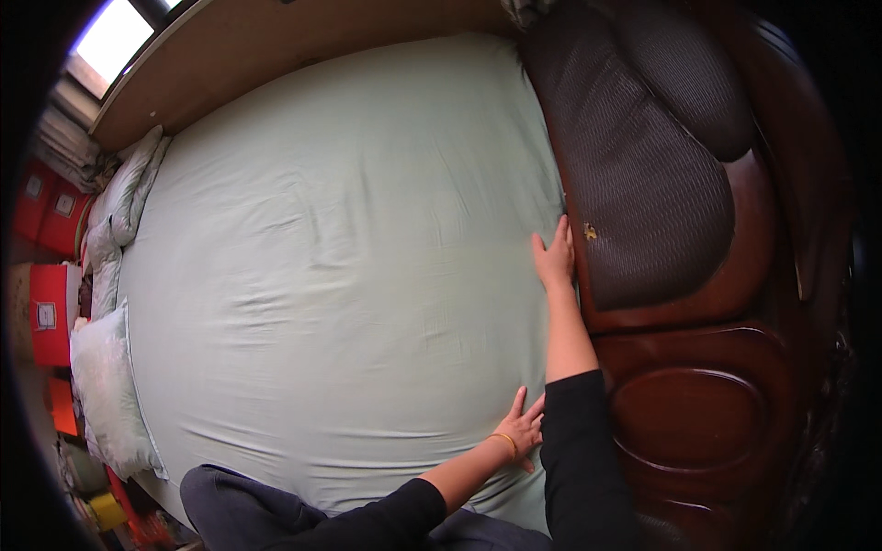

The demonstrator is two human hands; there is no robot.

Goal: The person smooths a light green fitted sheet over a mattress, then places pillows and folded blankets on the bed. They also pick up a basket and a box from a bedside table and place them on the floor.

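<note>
A pale green fitted sheet [310, 275] covers the mattress in front of me, with wrinkles near its middle and close to my knees. My right hand [557, 256] lies at the mattress's right edge, thumb apart, its fingers along the gap beside the dark wooden furniture. Nearer to me, my left hand [525, 428], with a gold-coloured bangle at the wrist, rests on the sheet with fingers spread. Part of that hand is hidden behind my right sleeve. Neither hand shows anything gripped.
A wooden seat with a dark padded cushion [654, 193], torn at one spot, adjoins the right edge. A pale pillow [110, 392] and folded bedding [131, 186] lie at the left, beside red boxes [52, 313]. A wooden board [275, 41] borders the far side.
</note>
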